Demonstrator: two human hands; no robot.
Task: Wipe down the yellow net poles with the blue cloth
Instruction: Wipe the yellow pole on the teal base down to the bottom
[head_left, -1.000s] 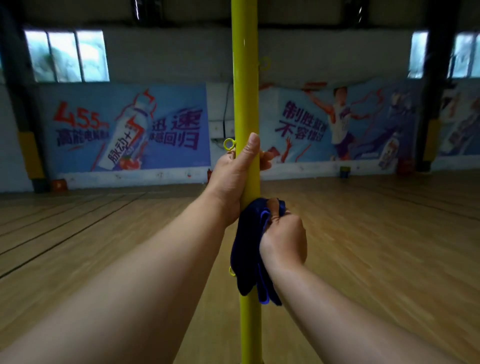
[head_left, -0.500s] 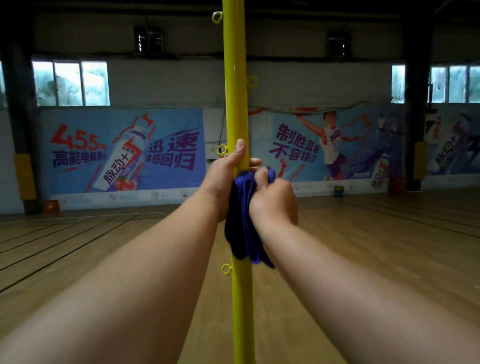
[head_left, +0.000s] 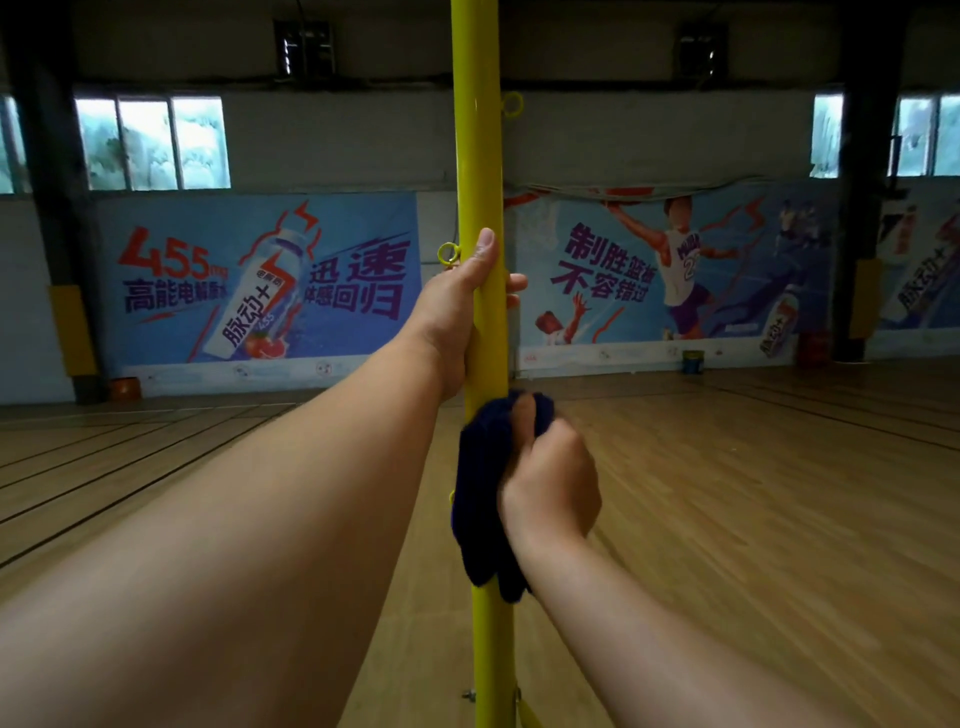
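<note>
Both hands (head_left: 457, 312) on pole (head_left: 475, 156) w/ cloth (head_left: 480, 467)

Both our arms reach forward, bare to the wrists. Our left hand (head_left: 462, 317) wraps around the yellow pole (head_left: 478, 156), thumb pointing up, and just below it our right hand (head_left: 550, 483) clutches the blue cloth (head_left: 483, 467), thumb raised.

Wooden court floor (head_left: 753, 519); blue drink banners (head_left: 260, 280) on wall; windows (head_left: 150, 143) above.

Yellow pole (head_left: 477, 156) cut off top and bottom; cloth (head_left: 483, 499) blurred
</note>
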